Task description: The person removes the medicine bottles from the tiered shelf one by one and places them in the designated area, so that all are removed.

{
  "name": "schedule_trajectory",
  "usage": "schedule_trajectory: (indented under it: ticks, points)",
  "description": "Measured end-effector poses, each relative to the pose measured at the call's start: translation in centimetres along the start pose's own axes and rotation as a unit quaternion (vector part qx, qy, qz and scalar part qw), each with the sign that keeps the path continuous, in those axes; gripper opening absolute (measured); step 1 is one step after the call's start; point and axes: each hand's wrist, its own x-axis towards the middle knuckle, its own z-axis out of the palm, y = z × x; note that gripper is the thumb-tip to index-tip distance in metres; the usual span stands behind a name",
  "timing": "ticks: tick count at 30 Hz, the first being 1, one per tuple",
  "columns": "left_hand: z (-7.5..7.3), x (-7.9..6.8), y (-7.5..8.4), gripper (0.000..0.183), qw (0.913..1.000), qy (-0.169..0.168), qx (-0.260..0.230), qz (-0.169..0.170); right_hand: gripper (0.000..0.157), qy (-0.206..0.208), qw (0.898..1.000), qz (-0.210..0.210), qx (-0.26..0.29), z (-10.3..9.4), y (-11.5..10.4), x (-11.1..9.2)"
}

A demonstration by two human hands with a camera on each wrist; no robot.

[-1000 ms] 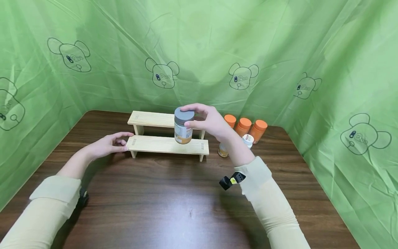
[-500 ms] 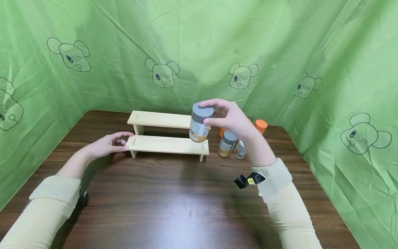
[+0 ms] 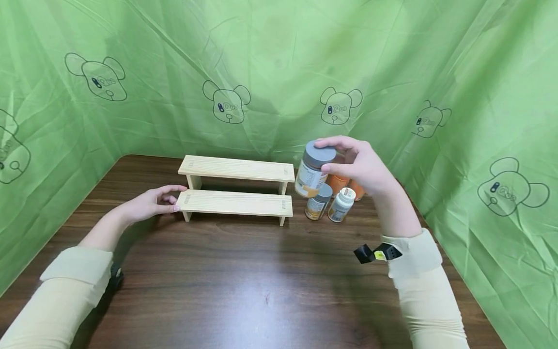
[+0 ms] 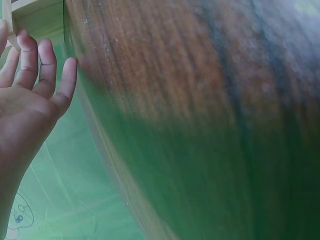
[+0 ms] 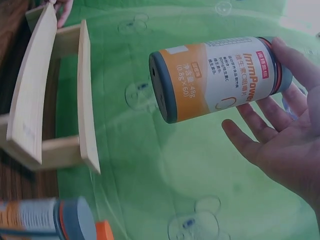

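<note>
My right hand (image 3: 364, 165) grips a supplement bottle (image 3: 311, 177) by its grey lid, thumb on one side and fingers on the other. The bottle, labelled white and orange, is tilted and in the air right of a two-step wooden display stand (image 3: 235, 202). In the right wrist view the bottle (image 5: 210, 80) shows its dark base. My left hand (image 3: 146, 206) holds the left end of the stand's lower step between thumb and index finger. The other fingers curl loosely in the left wrist view, where only a corner of the stand (image 4: 37, 17) shows.
Under the held bottle stand another grey-lidded bottle (image 3: 318, 202) and a white-capped bottle (image 3: 342, 205). Orange bottles (image 3: 338, 183) behind them are partly hidden by my right hand. A green curtain (image 3: 279, 58) surrounds the dark wooden table (image 3: 244, 281).
My right hand has carried the bottle rightward, from over the stand's lower step to above the other bottles. My left hand stays at the stand's left end.
</note>
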Motion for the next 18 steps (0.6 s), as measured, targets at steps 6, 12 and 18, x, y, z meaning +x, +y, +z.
schedule_trajectory:
  ticks: [6,12,18]
  points:
    - [0.0,0.0,0.0,0.061,1.0,0.002,-0.002,-0.003,0.042,0.02,1.0,0.007,-0.007,-2.4,0.2,-1.5]
    - [0.0,-0.1,0.1,0.06,1.0,0.002,-0.006,0.003,0.042,0.034,0.999,-0.006,-0.003,-4.5,0.4,-3.0]
    - [0.0,-0.1,0.0,0.059,1.0,0.0,-0.006,0.0,0.042,0.043,0.999,-0.015,0.014,-6.3,0.9,-4.4]
